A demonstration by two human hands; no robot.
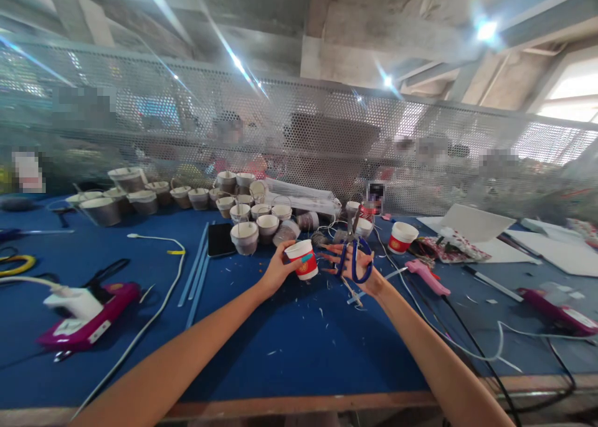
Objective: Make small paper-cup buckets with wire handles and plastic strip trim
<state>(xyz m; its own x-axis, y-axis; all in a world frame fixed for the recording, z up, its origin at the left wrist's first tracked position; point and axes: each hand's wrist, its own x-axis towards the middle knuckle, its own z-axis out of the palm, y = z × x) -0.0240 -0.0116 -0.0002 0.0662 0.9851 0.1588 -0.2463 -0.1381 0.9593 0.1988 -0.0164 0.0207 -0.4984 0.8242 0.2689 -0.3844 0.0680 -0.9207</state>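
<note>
My left hand (275,268) grips a small white paper cup with a red print (303,259), tilted with its mouth up and to the left, held above the blue table (289,346). My right hand (357,265) is just to the right of the cup, with fingers through the blue handles of a pair of scissors (355,256); the blades point up and away. The two hands are close together, cup and scissors almost touching.
Several grey wrapped cups (243,235) stand in a cluster behind the hands and along the back left. Another red-print cup (402,236), a pink glue gun (425,276), a purple glue gun (88,324), a black phone (219,239), blue sticks (199,271) and cables lie around. A perforated metal screen closes the back.
</note>
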